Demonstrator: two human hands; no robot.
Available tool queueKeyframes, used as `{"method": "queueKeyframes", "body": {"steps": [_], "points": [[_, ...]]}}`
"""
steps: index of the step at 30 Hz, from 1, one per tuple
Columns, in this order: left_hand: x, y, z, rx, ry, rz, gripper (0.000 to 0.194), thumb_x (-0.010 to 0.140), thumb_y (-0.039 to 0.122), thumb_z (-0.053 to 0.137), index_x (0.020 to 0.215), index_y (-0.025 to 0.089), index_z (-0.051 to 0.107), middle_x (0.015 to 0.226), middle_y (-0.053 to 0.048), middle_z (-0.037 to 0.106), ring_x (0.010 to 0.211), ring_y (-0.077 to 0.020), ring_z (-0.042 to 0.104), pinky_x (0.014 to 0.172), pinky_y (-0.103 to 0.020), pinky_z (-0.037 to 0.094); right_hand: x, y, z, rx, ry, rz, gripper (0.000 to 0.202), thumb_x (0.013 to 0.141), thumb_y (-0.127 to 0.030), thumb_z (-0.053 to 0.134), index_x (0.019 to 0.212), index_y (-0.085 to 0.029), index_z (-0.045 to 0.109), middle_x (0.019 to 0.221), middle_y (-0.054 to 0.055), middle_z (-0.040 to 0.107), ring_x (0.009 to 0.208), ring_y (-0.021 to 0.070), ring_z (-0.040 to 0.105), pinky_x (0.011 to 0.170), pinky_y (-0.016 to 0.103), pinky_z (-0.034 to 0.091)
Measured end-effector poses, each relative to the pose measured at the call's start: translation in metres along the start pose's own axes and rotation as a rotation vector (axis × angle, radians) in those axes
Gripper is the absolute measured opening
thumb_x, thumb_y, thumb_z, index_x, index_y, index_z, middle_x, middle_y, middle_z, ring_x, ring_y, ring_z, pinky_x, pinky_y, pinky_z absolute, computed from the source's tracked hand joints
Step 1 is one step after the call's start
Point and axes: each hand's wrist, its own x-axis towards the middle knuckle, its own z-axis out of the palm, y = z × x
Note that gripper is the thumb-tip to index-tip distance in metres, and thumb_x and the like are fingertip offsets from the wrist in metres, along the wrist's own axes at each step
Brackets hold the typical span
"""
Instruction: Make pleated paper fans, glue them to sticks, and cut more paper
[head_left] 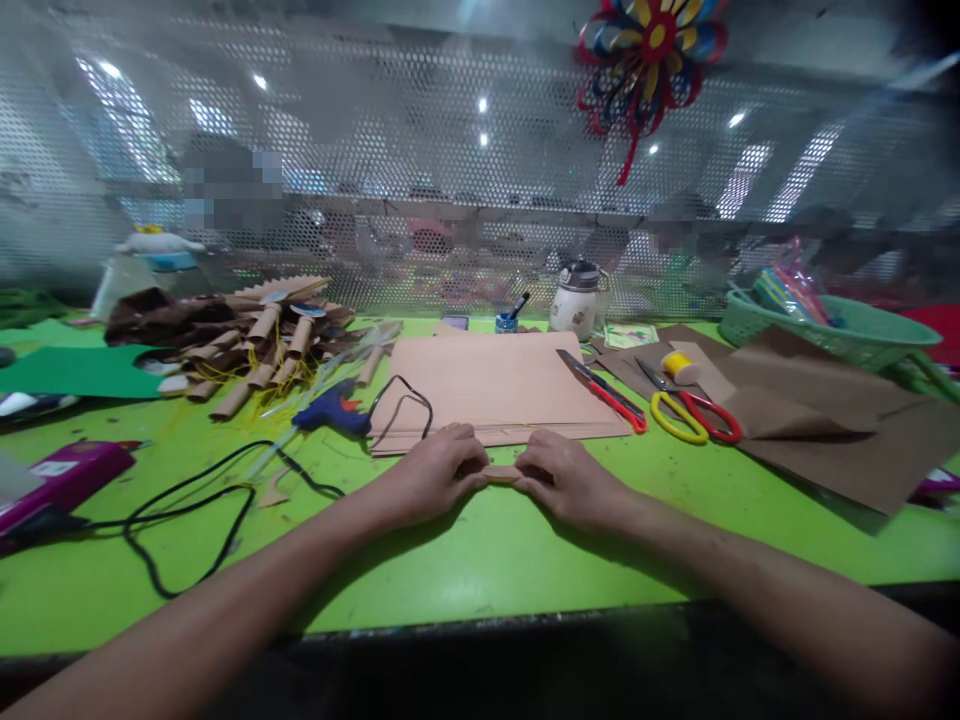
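A small strip of brown paper [502, 474] spans the gap between my two hands, low over the green table. My left hand [439, 472] pinches its left end with curled fingers. At the other end, the fingers of my right hand [570, 478] are closed on the strip. Just beyond both hands lies a stack of light brown paper sheets [484, 380]. A red and black utility knife [604, 392] rests on the stack's right side. Scissors with yellow and red handles [694, 415] lie right of it, by a yellow thread spool [679, 368].
A blue glue gun [334, 408] with a looping black cord lies at left, before a pile of paper rolls [262, 350]. A purple device [67, 485] is far left. Behind stand a white bottle [576, 302] and ink pot [507, 322]; right, a green basket [862, 330] and brown paper [847, 440].
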Motion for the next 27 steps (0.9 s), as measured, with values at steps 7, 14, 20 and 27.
{"method": "queueKeyframes", "body": {"steps": [7, 14, 20, 27], "points": [[0.005, 0.002, -0.028, -0.261, 0.206, -0.082, 0.022, 0.084, 0.034, 0.061, 0.096, 0.016, 0.064, 0.088, -0.005, 0.058, 0.08, -0.0179, 0.056, 0.072, -0.031, 0.044, 0.008, -0.004, -0.018, 0.286, 0.153, 0.077, 0.013, 0.084, -0.023, 0.061, 0.076, -0.014, 0.066, 0.069, 0.002, 0.056, 0.064, 0.0147, 0.049, 0.061, 0.028, 0.036], [0.008, 0.024, -0.056, -1.162, 0.339, -0.392, 0.051, 0.074, 0.037, 0.074, 0.117, 0.013, 0.06, 0.116, -0.015, 0.064, 0.117, -0.0277, 0.055, 0.099, -0.04, 0.042, 0.032, -0.031, -0.049, 0.784, 0.301, 0.306, 0.026, 0.073, -0.04, 0.071, 0.07, -0.016, 0.063, 0.061, -0.003, 0.051, 0.056, 0.0108, 0.041, 0.055, 0.027, 0.032], [0.015, 0.051, -0.036, -1.529, 0.233, -0.155, 0.032, 0.071, 0.023, 0.072, 0.102, 0.014, 0.068, 0.112, -0.014, 0.068, 0.112, -0.0298, 0.058, 0.096, -0.043, 0.045, 0.041, -0.051, -0.023, 1.032, 0.418, 0.31, 0.031, 0.071, -0.045, 0.075, 0.076, -0.015, 0.067, 0.067, 0.0, 0.061, 0.062, 0.013, 0.052, 0.06, 0.028, 0.043], [0.026, 0.048, -0.017, -1.515, 0.397, -0.273, 0.028, 0.075, 0.031, 0.077, 0.096, 0.013, 0.072, 0.101, -0.013, 0.072, 0.1, -0.0234, 0.064, 0.089, -0.035, 0.048, 0.05, -0.056, -0.006, 0.913, 0.589, 0.297, 0.027, 0.074, -0.042, 0.071, 0.077, -0.015, 0.068, 0.071, 0.003, 0.064, 0.063, 0.0149, 0.055, 0.061, 0.03, 0.048]]}}
